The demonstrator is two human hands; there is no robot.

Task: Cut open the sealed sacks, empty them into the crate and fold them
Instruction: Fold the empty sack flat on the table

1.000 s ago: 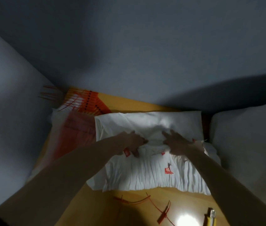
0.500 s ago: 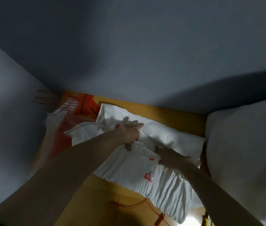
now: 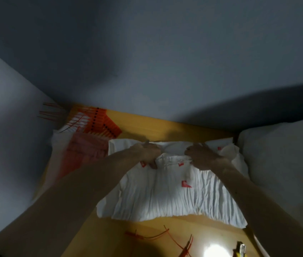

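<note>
The white sack (image 3: 173,193) lay flat on the yellow counter (image 3: 147,243), its long axis running left to right, directly in front of both hands. The left hand (image 3: 147,153) and right hand (image 3: 201,154) each pinched the sack's far folded edge, side by side near its middle, equally close. Dim light and blur hid the fingertips; a cutter (image 3: 239,250) at the near edge was cut off, and no crate showed.
</note>
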